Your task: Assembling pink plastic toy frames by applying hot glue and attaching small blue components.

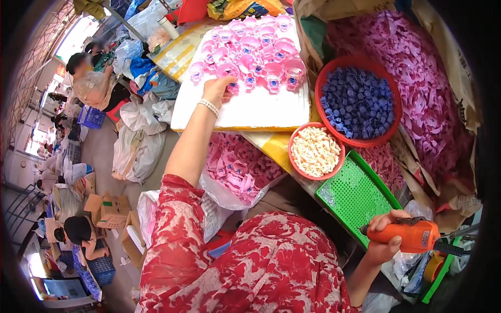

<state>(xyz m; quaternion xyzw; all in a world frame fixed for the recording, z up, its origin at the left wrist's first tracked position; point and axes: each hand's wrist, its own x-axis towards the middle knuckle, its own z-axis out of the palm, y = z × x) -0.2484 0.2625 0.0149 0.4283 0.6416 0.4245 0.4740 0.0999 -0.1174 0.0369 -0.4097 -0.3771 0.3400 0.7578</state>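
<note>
My left hand [216, 91] reaches to the front edge of a white foam board [193, 116]. Its curled fingers pinch a pink plastic part [233, 84] with a blue piece in it; the fingertips are partly hidden. Several similar pink parts [251, 65] stand in close rows on the board. At the lower right, my right hand [385, 237] is wrapped round an orange electric screwdriver [415, 236]. The tool's dark tip points left, over the near end of a green perforated tray [357, 190].
A red bowl [319, 86] of blue plastic pieces and a smaller bowl [291, 156] of cream pieces sit right of the board. Beyond is a large sack [464, 68] of pink parts. A plastic bag [216, 194] of pink parts lies below the board. People work at far left.
</note>
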